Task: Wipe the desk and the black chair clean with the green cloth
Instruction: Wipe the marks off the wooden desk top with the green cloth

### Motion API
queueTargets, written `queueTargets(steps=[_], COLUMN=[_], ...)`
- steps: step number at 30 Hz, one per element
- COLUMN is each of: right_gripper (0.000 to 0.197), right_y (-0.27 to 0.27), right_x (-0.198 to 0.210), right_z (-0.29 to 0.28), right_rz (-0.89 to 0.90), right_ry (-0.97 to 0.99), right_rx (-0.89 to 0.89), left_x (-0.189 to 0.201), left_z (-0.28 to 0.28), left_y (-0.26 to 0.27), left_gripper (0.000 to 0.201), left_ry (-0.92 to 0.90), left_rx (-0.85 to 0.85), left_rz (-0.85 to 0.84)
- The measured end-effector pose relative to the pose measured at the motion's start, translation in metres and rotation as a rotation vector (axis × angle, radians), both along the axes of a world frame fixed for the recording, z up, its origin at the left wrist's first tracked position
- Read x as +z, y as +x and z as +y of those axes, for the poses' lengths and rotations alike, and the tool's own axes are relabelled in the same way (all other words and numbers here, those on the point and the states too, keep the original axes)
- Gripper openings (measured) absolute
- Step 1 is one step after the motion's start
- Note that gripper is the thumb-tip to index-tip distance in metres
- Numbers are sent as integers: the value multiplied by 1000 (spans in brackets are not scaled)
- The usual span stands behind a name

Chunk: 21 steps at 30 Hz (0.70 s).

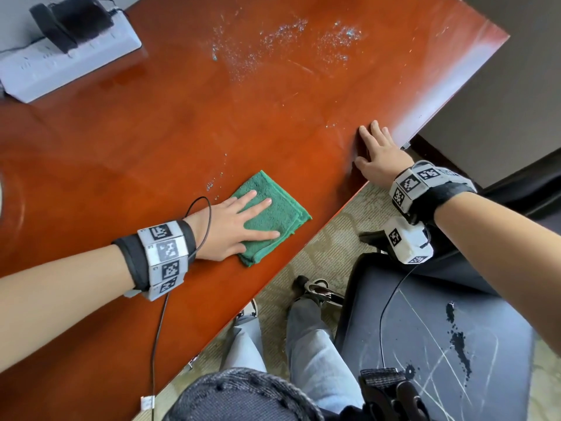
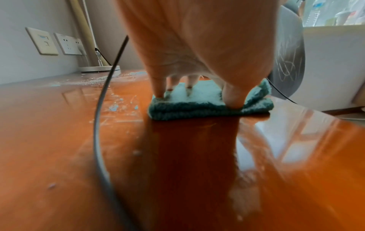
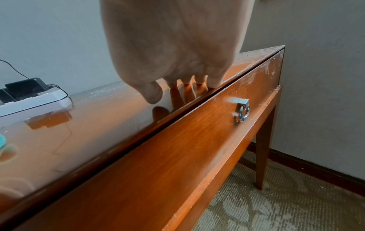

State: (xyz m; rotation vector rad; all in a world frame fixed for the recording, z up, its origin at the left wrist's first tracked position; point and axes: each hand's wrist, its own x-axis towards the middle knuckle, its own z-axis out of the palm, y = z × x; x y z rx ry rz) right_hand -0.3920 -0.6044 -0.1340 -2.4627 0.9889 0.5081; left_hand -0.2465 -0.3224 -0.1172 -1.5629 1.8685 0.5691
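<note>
folded green cloth [image 1: 273,214] under flat left hand [image 1: 230,229]; right hand [image 1: 379,159] flat on desk [image 1: 151,141].

Desk [image 1: 151,141]: green cloth [image 1: 274,217], power strip [image 1: 60,62], dust [image 1: 282,41].

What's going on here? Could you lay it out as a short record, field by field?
Job: wiping the desk and chair with a cloth
Left hand: flat on the folded green cloth, pressing it on the desk
Right hand: fingers straight, resting on the desk near its front edge, holding nothing
Dirt on desk: pale specks at the far side, a few beside the cloth
Chair: below the right arm, with white scratch marks and dark spots on the seat
Also on desk: white power strip with a black plug
</note>
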Motion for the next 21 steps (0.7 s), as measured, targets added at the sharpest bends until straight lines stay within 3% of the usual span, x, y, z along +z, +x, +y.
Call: queueTargets(steps=[4,13,21], right_gripper=[67,62,58], right_y=[0,10,38], right_x=[0,-4,-4], right_z=[1,13,31], right_rz=[-9,-20,-47], right_ry=[-11,-30,-75], right_rx=[9,-73,-150], left_x=[0,-7,-14], left_z=[7,-29,55], left_y=[-6,-39,-32], left_gripper=[72,63,68], left_ry=[10,-75,-105], left_rx=[-10,212,201], left_rz=[8,68,70])
